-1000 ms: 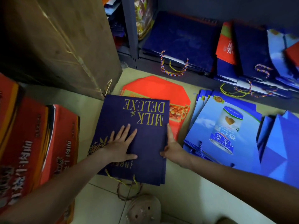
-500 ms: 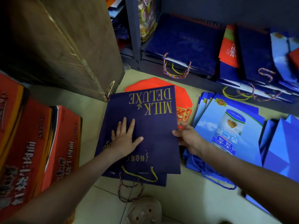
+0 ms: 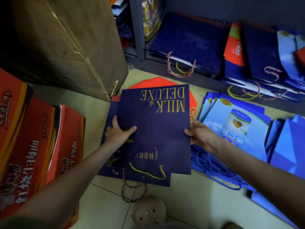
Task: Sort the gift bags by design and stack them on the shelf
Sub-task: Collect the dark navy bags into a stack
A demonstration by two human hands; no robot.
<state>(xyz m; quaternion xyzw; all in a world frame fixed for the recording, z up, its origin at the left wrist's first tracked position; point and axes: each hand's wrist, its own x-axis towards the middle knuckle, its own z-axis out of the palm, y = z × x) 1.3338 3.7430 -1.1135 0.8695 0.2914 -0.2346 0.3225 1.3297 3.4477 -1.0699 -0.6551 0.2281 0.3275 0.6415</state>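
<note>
Gripping the navy MILK DELUXE bags (image 3: 155,129) by their two long edges, the person holds them flat and face-up over the floor (image 3: 189,197), low in front of the shelf (image 3: 208,80). The left hand (image 3: 118,133) pinches the left edge with its thumb across the printed face. The right hand (image 3: 200,136) clamps the opposite edge the same way, its fingers hidden beneath. A grip on both sides most likely keeps the thin, floppy paper from sagging or fanning apart, and it leaves the design readable for matching. How many bags are in the grasp cannot be told. A yellow cord handle (image 3: 146,172) lies loose on the near end, turned toward the person, so the plain closed end would slide onto the shelf first. Underneath, skewed to the left, lies a lower navy bag (image 3: 115,169) of what looks like the same print, so this design is probably not all gathered yet. A red bag (image 3: 156,82) pokes out beyond the far edge. Just beside the right hand lie the light-blue bags (image 3: 231,129) with a tin pictured on them, fanned on the floor as their own group. On the shelf, a navy stack (image 3: 189,38) lies with its handles hanging over the front, the likely home for this batch. A tall cardboard box (image 3: 66,38) and red cartons (image 3: 33,146) hem in the left side, leaving a narrow working patch.
</note>
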